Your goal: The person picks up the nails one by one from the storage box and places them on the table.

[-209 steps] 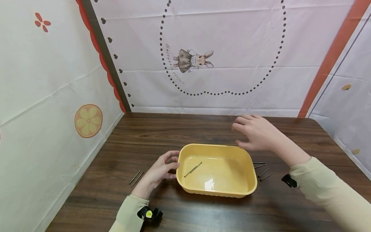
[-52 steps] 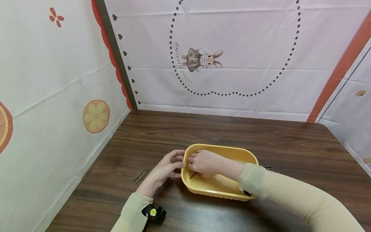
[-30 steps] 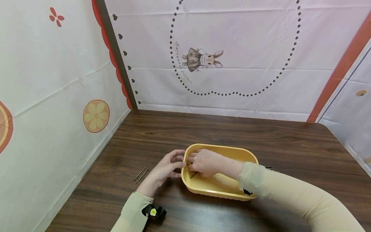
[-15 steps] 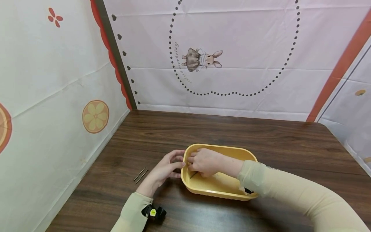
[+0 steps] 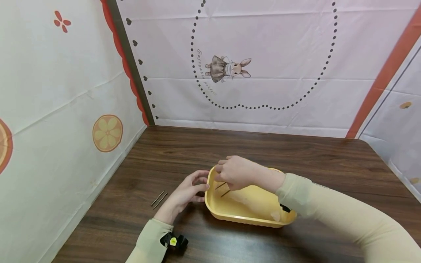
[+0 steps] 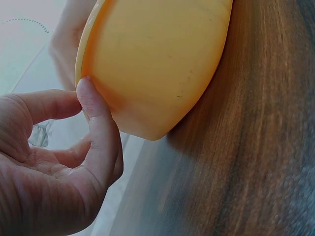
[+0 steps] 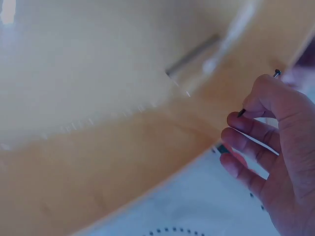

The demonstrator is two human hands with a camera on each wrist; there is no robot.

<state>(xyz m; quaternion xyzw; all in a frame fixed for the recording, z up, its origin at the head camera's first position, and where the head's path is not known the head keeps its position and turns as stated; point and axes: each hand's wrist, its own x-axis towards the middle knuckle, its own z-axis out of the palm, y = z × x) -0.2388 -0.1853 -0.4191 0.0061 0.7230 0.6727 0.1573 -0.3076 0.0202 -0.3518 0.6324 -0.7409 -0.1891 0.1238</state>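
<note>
The yellow plastic basin stands on the wooden table. My left hand holds it by the rim at its left end, thumb and finger at the edge in the left wrist view. Above the left part of the basin, my right hand pinches a nail between thumb and forefinger, its head and point sticking out on either side. The other fingers of that hand are loosely bent. A second nail lies on the basin floor, below the hand.
Two more nails lie on the table, left of my left hand. My right sleeve crosses the basin's right end. A printed white cloth hangs behind the table and along both sides.
My right hand came from beyond the basin's far right, reached inside, and has just lifted with a nail. My left hand has stayed at the rim. Nails right of the basin are now hidden.
</note>
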